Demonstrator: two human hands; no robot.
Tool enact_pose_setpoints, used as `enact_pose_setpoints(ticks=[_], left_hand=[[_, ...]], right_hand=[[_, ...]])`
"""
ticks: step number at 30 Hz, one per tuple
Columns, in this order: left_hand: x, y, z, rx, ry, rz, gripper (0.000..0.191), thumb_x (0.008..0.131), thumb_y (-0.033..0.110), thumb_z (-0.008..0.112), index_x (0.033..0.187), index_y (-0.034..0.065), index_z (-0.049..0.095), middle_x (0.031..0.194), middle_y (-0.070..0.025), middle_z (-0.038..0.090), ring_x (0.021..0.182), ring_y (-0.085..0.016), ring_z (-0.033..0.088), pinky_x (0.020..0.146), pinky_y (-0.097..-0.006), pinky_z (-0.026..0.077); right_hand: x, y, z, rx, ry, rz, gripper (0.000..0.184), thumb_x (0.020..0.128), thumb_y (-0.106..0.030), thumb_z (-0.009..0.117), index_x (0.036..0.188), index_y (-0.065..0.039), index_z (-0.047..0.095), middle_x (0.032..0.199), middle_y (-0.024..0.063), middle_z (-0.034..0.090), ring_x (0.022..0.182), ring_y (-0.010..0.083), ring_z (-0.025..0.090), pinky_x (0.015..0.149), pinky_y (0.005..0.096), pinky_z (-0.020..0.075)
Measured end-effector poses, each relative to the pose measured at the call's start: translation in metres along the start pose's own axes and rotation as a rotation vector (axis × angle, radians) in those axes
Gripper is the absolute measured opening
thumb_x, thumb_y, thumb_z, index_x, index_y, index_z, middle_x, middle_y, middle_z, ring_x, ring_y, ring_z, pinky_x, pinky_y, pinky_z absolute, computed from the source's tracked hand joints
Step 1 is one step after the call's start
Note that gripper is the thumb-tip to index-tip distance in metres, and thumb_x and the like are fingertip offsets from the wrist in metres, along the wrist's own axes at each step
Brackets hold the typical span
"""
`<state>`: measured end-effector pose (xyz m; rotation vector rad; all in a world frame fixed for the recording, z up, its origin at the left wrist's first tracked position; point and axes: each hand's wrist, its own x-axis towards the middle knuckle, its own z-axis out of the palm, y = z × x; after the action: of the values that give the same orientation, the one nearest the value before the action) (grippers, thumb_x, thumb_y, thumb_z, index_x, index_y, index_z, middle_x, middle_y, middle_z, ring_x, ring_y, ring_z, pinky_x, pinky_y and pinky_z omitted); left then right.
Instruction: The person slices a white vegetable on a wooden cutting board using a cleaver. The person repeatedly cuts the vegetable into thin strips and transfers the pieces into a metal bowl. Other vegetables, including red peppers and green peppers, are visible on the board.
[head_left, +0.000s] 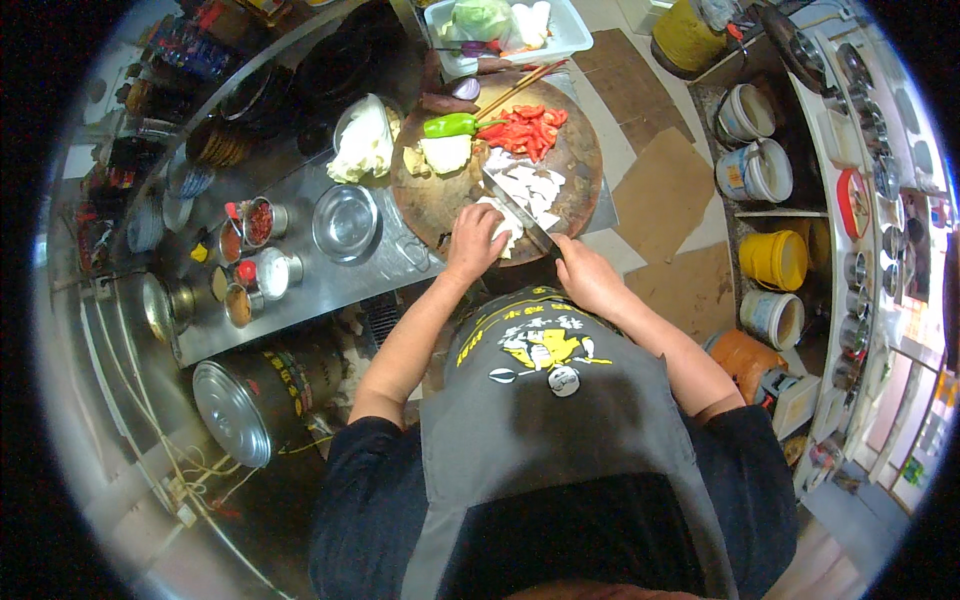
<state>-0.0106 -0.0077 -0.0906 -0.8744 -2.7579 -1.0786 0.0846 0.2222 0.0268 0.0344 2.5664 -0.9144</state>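
My right hand (590, 274) grips the dark handle of a kitchen knife (516, 202), whose blade slants up and left across the round wooden chopping board (439, 204). With bent fingers, my left hand (475, 238) holds down a pale piece of food (510, 229) beside the blade, near the board's front edge. White slices (535, 189) lie just beyond the blade; their exact kind is unclear. Behind them sit cut red vegetable pieces (529, 129), a whole green pepper (450, 125), and a pale yellow-white chunk of vegetable (448, 153). Wooden chopsticks (519, 91) cross the board's far side.
Left of the board, a bowl of cabbage leaves (361, 146) and a metal bowl (346, 223) stand on the steel counter (330, 285). Seasoning cups (259, 223) are farther left. A plastic tub (559, 46) of vegetables stands behind; buckets (772, 259) fill shelves at right.
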Motion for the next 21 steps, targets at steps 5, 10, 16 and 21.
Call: enact_pose_setpoints(ticks=[5, 10, 16, 21], left_hand=[[-0.0017, -0.0048, 0.0016, 0.0, 0.006, 0.028, 0.035, 0.085, 0.022, 0.082, 0.111, 0.0053, 0.066, 0.119, -0.0146, 0.061, 0.118, -0.038, 0.055, 0.101, -0.0492, 0.047], [0.0006, -0.0021, 0.0012, 0.002, 0.003, 0.033, 0.034, 0.086, 0.022, 0.081, 0.111, 0.0047, 0.066, 0.119, -0.0149, 0.06, 0.117, -0.039, 0.055, 0.101, -0.0493, 0.047], [0.0021, -0.0002, -0.0013, 0.006, -0.052, -0.014, 0.033, 0.087, 0.021, 0.08, 0.112, 0.0036, 0.068, 0.12, -0.0156, 0.06, 0.117, -0.04, 0.054, 0.101, -0.0485, 0.047], [0.0025, 0.0005, -0.0016, -0.015, -0.044, -0.019, 0.033, 0.087, 0.022, 0.079, 0.111, 0.0035, 0.068, 0.119, -0.0164, 0.061, 0.116, -0.04, 0.054, 0.101, -0.0492, 0.047]], right_hand=[[-0.0013, -0.0049, 0.0011, -0.037, -0.058, 0.037, 0.042, 0.101, -0.013, 0.054, 0.142, -0.007, 0.046, 0.119, 0.0275, 0.063, 0.108, 0.0483, 0.064, 0.092, 0.0574, 0.0527], [-0.0024, -0.0088, -0.002, -0.068, -0.06, 0.049, 0.042, 0.102, -0.014, 0.053, 0.142, -0.008, 0.044, 0.118, 0.0282, 0.062, 0.102, 0.0507, 0.065, 0.089, 0.0595, 0.053], [-0.0007, -0.0096, -0.0028, -0.127, -0.071, 0.027, 0.042, 0.102, -0.014, 0.052, 0.143, -0.008, 0.044, 0.117, 0.0292, 0.062, 0.094, 0.0517, 0.067, 0.083, 0.0597, 0.0549], [-0.0001, -0.0043, -0.0048, -0.116, -0.032, -0.009, 0.042, 0.102, -0.014, 0.052, 0.143, -0.008, 0.044, 0.114, 0.0285, 0.062, 0.092, 0.0514, 0.067, 0.082, 0.0597, 0.0551]])
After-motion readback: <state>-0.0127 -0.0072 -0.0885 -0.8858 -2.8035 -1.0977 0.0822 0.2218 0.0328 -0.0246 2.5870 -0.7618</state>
